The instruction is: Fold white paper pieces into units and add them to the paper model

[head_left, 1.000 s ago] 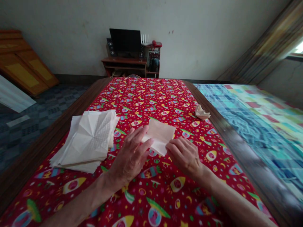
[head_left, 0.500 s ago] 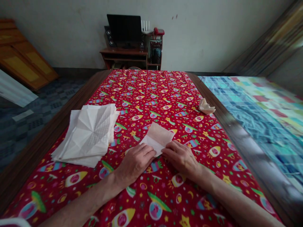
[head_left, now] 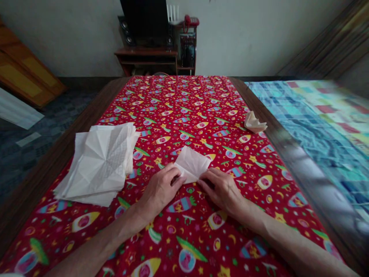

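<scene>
A small folded sheet of paper, whitish with crease lines, lies on the red patterned cloth between my hands. My left hand pinches its left lower edge, thumb and fingers closed at the corner. At its right lower corner, my right hand grips the paper with thumb and fingertips. To the left rests a stack of creased white paper sheets, the top one showing radiating fold lines. Far to the right sits a folded paper piece with pointed parts standing up.
The cloth covers a table with dark wooden edges. Beyond its far end stand a desk with a monitor and a red telephone. A bed with a checked cover adjoins on the right, a wooden cabinet on the left.
The head view has tilted downward slightly. The paper between my hands now shows a paler, creased face instead of the earlier tan panel. My left fingers have shifted along its edge.
</scene>
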Demonstrator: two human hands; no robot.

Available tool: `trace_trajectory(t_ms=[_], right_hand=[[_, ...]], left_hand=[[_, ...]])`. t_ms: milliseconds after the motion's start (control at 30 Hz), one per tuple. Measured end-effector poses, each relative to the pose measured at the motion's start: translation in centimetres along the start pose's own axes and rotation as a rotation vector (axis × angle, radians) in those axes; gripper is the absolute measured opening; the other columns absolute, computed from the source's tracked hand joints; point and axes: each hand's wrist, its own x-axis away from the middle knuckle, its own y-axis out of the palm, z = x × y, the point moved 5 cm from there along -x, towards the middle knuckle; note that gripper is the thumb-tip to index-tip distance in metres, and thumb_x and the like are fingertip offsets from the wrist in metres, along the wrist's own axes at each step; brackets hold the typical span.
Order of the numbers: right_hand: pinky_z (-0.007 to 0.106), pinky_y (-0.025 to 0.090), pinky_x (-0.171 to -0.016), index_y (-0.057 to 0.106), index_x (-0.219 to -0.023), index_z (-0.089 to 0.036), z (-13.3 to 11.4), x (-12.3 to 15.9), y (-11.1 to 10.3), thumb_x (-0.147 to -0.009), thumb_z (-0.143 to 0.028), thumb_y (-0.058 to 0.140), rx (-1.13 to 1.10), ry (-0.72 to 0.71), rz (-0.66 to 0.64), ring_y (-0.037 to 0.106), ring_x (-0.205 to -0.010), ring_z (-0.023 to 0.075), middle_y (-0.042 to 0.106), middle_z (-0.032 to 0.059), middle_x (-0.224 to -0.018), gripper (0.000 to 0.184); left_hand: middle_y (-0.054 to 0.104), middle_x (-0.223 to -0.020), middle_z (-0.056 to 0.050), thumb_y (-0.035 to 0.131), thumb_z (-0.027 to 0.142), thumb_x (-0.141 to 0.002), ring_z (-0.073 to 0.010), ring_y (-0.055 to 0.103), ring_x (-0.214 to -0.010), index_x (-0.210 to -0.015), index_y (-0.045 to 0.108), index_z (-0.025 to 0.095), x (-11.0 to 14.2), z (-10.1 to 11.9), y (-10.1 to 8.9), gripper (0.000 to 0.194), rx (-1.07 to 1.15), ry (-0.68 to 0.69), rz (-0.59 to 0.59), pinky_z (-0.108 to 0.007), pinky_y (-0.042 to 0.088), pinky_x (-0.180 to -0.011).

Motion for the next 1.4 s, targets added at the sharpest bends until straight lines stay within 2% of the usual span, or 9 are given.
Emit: trace_trajectory(t_ms=[133,267,367,633,1133,1233,1333,1400], right_hand=[[0.023,0.038,-0.056,0.059,-0.082,-0.016,-0.5,0.5,-0.3,-0.093,-0.021,0.047,0.066,-0.089,0.048,0.051,-0.064,0.0121,0.058,0.0026,-0.072,0.017],[0.026,0.038,-0.056,0.06,-0.101,-0.012,-2.4,1.5,-0.2,-0.094,-0.019,0.041,0.175,-0.304,-0.07,0.051,-0.068,0.0154,0.06,0.0052,-0.079,0.021],[0.029,0.037,-0.053,0.059,-0.107,-0.007,-3.2,2.1,0.2,-0.093,-0.015,0.041,0.254,-0.384,-0.117,0.049,-0.065,0.0165,0.059,0.0055,-0.076,0.024],[0.029,0.037,-0.05,0.052,-0.119,-0.001,-2.8,2.0,0.7,-0.092,-0.012,0.04,0.335,-0.35,-0.101,0.05,-0.061,0.0156,0.059,0.0047,-0.073,0.031],[0.029,0.034,-0.049,0.059,-0.111,-0.007,-2.7,1.5,0.8,-0.09,-0.014,0.048,0.345,-0.251,-0.095,0.05,-0.057,0.0144,0.057,0.0014,-0.068,0.025],[0.029,0.035,-0.049,0.06,-0.109,-0.007,-2.6,1.5,0.7,-0.09,-0.016,0.046,0.326,-0.235,-0.081,0.051,-0.058,0.0146,0.057,0.0012,-0.067,0.025],[0.028,0.035,-0.049,0.061,-0.107,-0.007,-2.6,1.5,0.6,-0.091,-0.016,0.044,0.326,-0.236,-0.055,0.051,-0.057,0.0143,0.056,0.0012,-0.066,0.025],[0.028,0.036,-0.048,0.062,-0.106,-0.007,-2.5,1.6,0.6,-0.091,-0.016,0.044,0.333,-0.239,-0.048,0.051,-0.056,0.0141,0.056,0.0014,-0.065,0.025]], left_hand=[[0.045,-0.071,0.004,0.059,0.017,-0.085,-0.0103,0.046,-0.062,-0.066,0.045,0.018,-0.4,0.1,-0.1,0.024,-0.001,-0.005,-0.01,-0.023,0.035,-0.059],[0.044,-0.072,0.004,0.059,0.016,-0.084,-0.0099,0.044,-0.061,-0.067,0.044,0.018,-0.4,0.0,0.0,0.023,-0.029,-0.02,-0.016,-0.023,0.034,-0.059],[0.044,-0.073,0.004,0.059,0.015,-0.084,-0.0097,0.043,-0.061,-0.069,0.044,0.018,-0.2,0.0,0.1,0.021,-0.042,-0.027,-0.026,-0.023,0.034,-0.059],[0.044,-0.074,0.004,0.059,0.015,-0.084,-0.0098,0.043,-0.061,-0.07,0.043,0.018,-0.4,-0.1,0.4,0.022,-0.049,-0.024,-0.022,-0.023,0.034,-0.059],[0.044,-0.074,0.004,0.06,0.014,-0.083,-0.0101,0.046,-0.061,-0.07,0.042,0.019,-0.3,0.0,0.3,0.023,-0.049,-0.007,-0.009,-0.023,0.037,-0.057],[0.047,-0.082,0.002,0.063,0.013,-0.081,-0.0117,0.051,-0.067,-0.082,0.046,0.02,-0.2,-0.4,0.4,0.018,-0.07,-0.005,0.046,-0.023,0.042,-0.06],[0.049,-0.097,-0.002,0.065,0.013,-0.079,-0.0151,0.056,-0.082,-0.11,0.044,0.019,-0.1,-0.7,0.5,0.038,-0.099,0.011,0.106,-0.025,0.047,-0.069],[0.05,-0.104,-0.005,0.064,0.015,-0.081,-0.0176,0.056,-0.092,-0.119,0.04,0.019,0.1,-0.5,0.5,0.046,-0.148,0.04,0.104,-0.027,0.049,-0.075]])
